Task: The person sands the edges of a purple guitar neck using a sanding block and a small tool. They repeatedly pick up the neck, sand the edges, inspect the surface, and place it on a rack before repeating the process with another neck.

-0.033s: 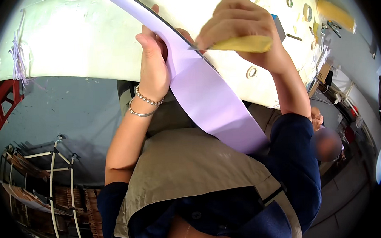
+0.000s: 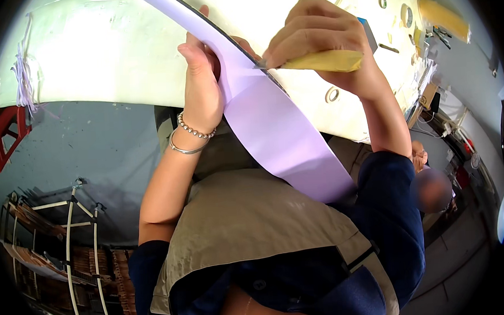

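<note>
My left hand (image 2: pixel 201 83), with a beaded bracelet and a bangle at the wrist, grips a long, wide lavender strip (image 2: pixel 281 124). The thumb is on the near side; other fingers are partly hidden behind the strip. A dark line runs along its right edge. The strip rises past the top of the view and its lower end hangs beside my apron. In my right hand (image 2: pixel 320 40) is a slim knife with a yellow-wrapped handle (image 2: pixel 329 61). Its thin grey tip meets the strip's dark edge, just right of my left hand.
The pale worktable (image 2: pixel 115 56) carries tape rolls (image 2: pixel 332 95), a bundle of thin lavender offcuts (image 2: pixel 24 78) and a blue-grey box (image 2: pixel 367 36). A red stool (image 2: pixel 4 136) stands at the left. A pipe rack (image 2: pixel 72 252) is lower left. Another person (image 2: pixel 433 191) is at the right.
My right hand and the knife have shifted slightly right and down along the strip's edge. My left hand and the strip look almost unmoved.
</note>
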`<state>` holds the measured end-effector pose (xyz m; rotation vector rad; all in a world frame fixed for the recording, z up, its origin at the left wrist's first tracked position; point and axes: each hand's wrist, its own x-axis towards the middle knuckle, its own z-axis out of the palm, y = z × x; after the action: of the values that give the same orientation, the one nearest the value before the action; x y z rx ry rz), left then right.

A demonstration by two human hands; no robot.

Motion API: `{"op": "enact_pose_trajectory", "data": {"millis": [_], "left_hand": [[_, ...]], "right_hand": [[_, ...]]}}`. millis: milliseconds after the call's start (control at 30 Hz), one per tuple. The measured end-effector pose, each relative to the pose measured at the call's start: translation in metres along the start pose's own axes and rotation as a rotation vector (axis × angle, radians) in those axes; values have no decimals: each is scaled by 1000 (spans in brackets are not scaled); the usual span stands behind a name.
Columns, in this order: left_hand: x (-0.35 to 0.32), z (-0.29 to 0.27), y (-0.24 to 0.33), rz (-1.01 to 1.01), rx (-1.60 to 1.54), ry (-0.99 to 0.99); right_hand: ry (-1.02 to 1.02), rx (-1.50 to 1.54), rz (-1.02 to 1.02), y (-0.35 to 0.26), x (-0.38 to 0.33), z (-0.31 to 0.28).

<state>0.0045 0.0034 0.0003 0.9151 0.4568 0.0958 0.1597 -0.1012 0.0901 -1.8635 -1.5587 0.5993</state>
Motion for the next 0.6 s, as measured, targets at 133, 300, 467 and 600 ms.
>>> {"op": "enact_pose_trajectory", "data": {"millis": [133, 300, 467, 600], "left_hand": [[-3, 6, 6, -28, -28, 35], [-3, 4, 3, -37, -82, 10], [-4, 4, 3, -28, -84, -14], [-7, -1, -1, 45, -71, -126]], "right_hand": [[61, 103, 69, -1, 0, 6], [39, 57, 41, -4, -9, 2], [146, 262, 142, 4, -21, 2], [399, 412, 731, 21, -51, 17]]}}
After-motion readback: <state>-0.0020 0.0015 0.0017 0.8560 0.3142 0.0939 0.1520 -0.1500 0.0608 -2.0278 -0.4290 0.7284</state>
